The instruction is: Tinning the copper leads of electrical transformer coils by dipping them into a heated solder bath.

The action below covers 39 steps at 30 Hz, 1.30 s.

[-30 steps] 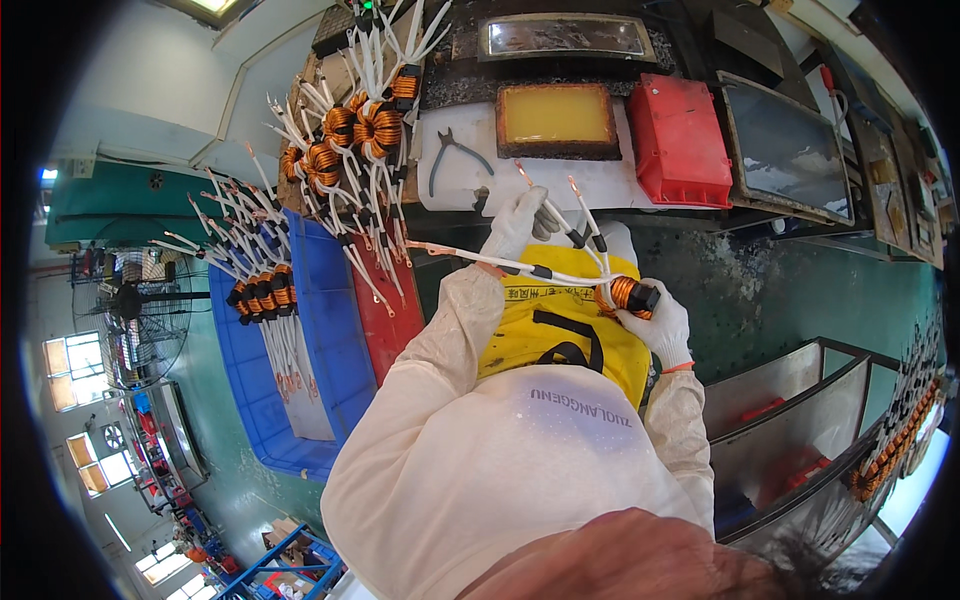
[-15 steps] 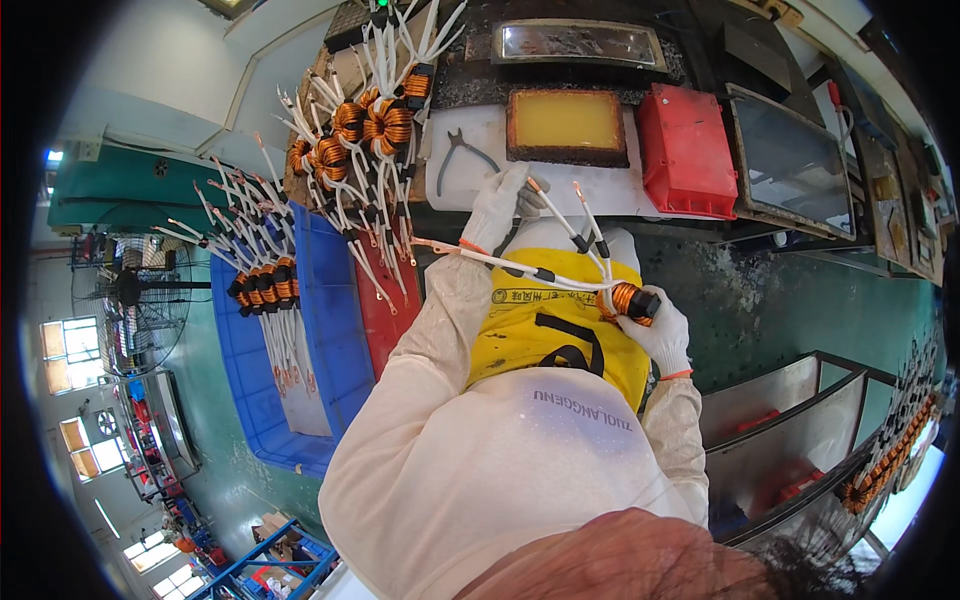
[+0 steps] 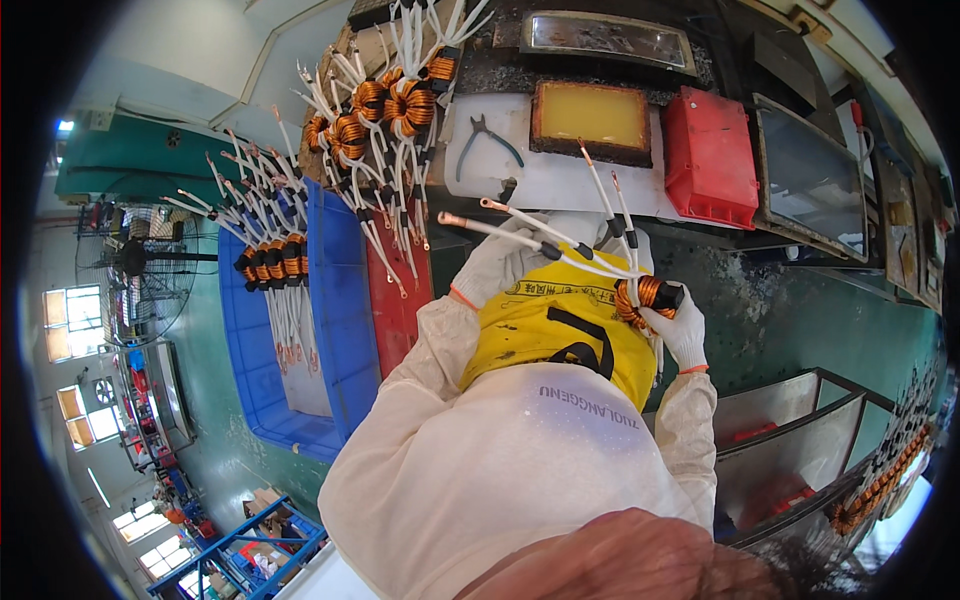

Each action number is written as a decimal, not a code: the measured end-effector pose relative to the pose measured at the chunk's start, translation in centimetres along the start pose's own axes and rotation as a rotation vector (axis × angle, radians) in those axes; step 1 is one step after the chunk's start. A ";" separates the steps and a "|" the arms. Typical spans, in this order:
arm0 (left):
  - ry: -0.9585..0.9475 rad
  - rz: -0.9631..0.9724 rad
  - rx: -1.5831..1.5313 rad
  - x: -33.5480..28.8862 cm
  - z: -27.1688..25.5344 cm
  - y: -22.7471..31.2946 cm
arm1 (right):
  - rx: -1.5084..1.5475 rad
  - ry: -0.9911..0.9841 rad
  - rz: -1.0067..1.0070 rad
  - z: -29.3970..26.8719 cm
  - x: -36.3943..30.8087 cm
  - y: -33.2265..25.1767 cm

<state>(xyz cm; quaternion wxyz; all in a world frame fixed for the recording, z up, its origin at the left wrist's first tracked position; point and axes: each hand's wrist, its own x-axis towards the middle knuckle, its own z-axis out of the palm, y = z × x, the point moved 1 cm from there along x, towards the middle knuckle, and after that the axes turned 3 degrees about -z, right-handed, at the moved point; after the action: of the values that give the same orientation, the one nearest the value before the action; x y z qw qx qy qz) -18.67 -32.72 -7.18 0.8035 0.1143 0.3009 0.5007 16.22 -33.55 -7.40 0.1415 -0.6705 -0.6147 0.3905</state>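
Note:
In my right hand [image 3: 680, 328], gloved in white, is a copper-wound toroidal coil [image 3: 642, 298] with a black block at its right end, gripped between thumb and fingers. Several white-sleeved leads with bare copper ends and black bands fan out from the coil. Two point left and two stand up toward the bench. My left hand [image 3: 500, 262], also gloved, is closed around a white lead [image 3: 530, 218] left of the coil; its fingertips are partly hidden. Under the leads is my yellow apron [image 3: 530, 325].
Cutting pliers [image 3: 486, 142], a yellow-filled tray [image 3: 590, 117] and a red box [image 3: 708, 158] occupy the bench. More coils [image 3: 408, 105] with leads are piled at its left. A blue bin [image 3: 345, 330] holds a row of coils. Metal racks [image 3: 780, 430] stand at right.
My left hand has come down from the bench edge toward my lap. The leads have spread into two pairs. The coil stays in my right hand, and the whole view has shifted slightly.

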 end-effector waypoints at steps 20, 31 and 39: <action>-0.041 0.182 0.476 3.1 5.2 -0.3 | -0.085 0.035 0.022 0.2 -0.9 -1.1; 0.003 0.014 0.114 5.2 1.4 -1.4 | -0.117 0.052 -0.073 0.8 -1.3 -0.9; 0.043 0.059 0.593 1.0 0.2 -1.3 | -0.087 0.032 0.009 0.7 -0.6 -0.3</action>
<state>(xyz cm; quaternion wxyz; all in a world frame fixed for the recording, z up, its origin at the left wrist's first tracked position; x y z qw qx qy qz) -17.33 -32.43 -8.04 0.7136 0.3420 0.4479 0.4162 15.55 -34.24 -7.45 0.1200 -0.6850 -0.6257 0.3533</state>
